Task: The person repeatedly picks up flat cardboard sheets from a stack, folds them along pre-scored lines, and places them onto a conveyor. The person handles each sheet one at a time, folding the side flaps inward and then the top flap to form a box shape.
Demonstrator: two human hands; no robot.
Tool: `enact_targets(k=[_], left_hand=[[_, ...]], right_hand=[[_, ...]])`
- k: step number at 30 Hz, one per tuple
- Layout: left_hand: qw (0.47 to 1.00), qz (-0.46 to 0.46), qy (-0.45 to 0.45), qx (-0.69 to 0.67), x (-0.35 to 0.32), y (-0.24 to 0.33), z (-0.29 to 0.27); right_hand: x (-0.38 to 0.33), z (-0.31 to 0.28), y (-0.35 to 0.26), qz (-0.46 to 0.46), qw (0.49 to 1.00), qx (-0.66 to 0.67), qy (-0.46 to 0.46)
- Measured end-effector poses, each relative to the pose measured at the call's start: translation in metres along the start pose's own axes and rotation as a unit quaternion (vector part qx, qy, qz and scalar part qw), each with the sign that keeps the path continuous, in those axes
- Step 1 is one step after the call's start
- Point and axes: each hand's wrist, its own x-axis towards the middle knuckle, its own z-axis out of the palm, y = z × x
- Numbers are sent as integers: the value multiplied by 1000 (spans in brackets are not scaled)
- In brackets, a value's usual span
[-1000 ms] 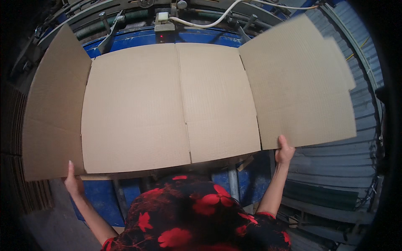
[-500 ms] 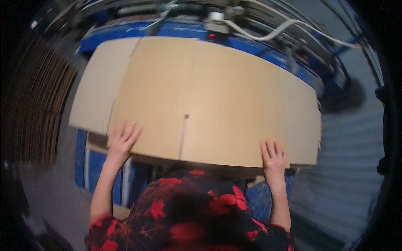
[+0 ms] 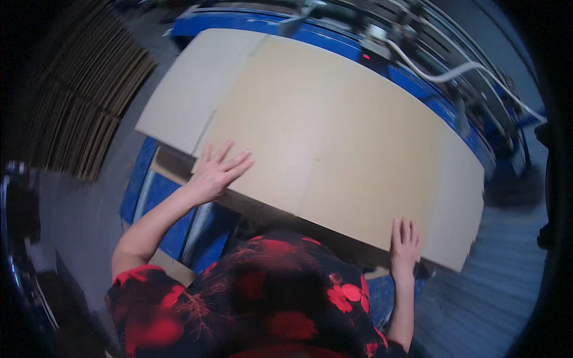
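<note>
A wide tan cardboard sheet with crease lines lies flat before me, its left and right end panels paler. My left hand rests on it near the front left, fingers spread and flat, beside a slit between the pale panel and the middle. At the front right edge, my right hand lies with its fingers stretched over the top of the board; its thumb is hidden. Neither hand is closed round anything. A faint slit line runs from the board's front edge between the hands.
Beyond the cardboard runs a blue machine frame with metal bars, a small sensor box with a red light and a white cable. Stacked brown cardboard stands on the left. Blue supports show below the sheet.
The view has turned, so board and machine look tilted down to the right. My left hand's fingers are more spread and farther in on the board. The dark middle slit now looks faint.
</note>
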Motion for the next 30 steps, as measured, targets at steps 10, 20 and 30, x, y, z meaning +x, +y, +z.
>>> enact_targets(k=[10,20,30], left_hand=[[920,-243,229,-204,85,-84,34],[924,-296,213,-117,100,-111,58],[936,-251,230,-94,93,-102,49]], right_hand=[[98,5,84,195,912,327,153],[152,55,52,371,914,113,119],[138,46,55,355,919,127,114]])
